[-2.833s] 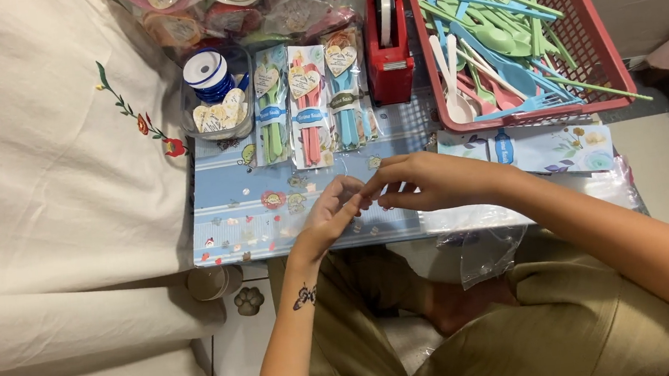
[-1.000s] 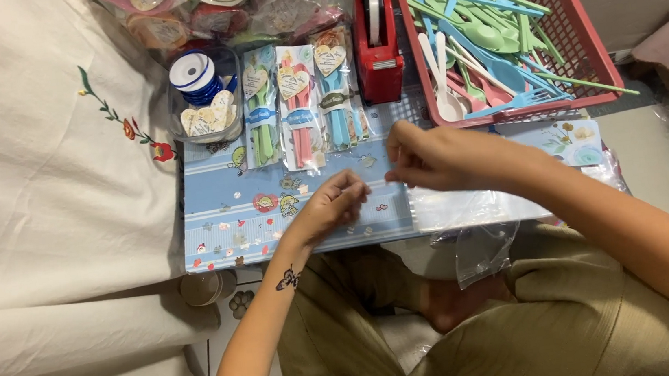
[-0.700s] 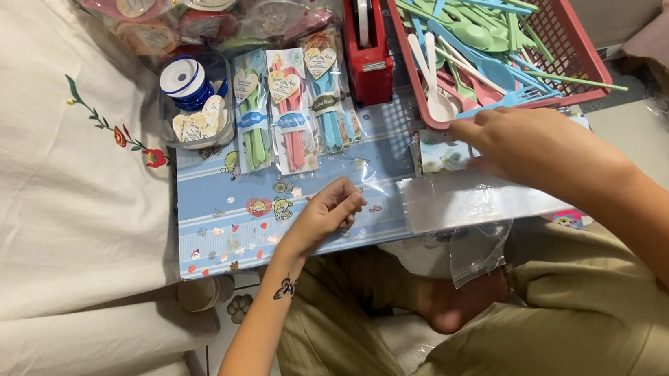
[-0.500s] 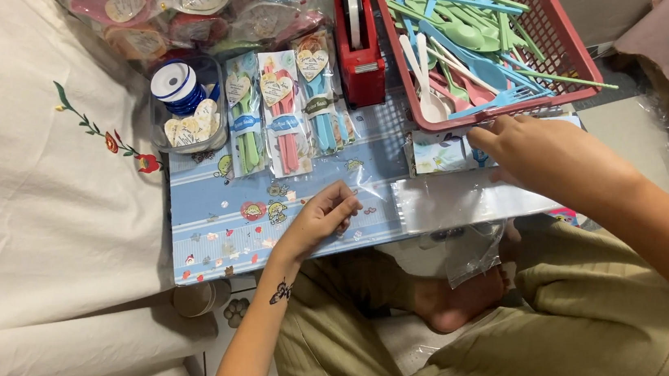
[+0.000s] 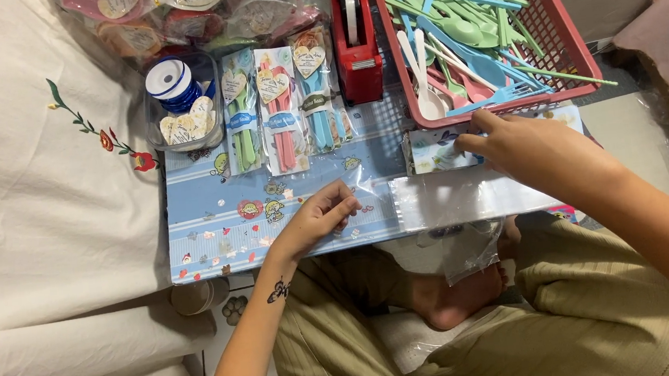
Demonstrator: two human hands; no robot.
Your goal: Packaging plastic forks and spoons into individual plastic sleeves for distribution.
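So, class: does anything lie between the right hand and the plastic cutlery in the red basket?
Only the basket's near wall. The right hand rests just outside it, and the cutlery lies behind and above that rim.

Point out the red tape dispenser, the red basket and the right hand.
red tape dispenser (image 5: 358, 55), head view, on its red body.
red basket (image 5: 569, 47), head view, on its right wall.
right hand (image 5: 529, 149), head view, on the back of the hand.
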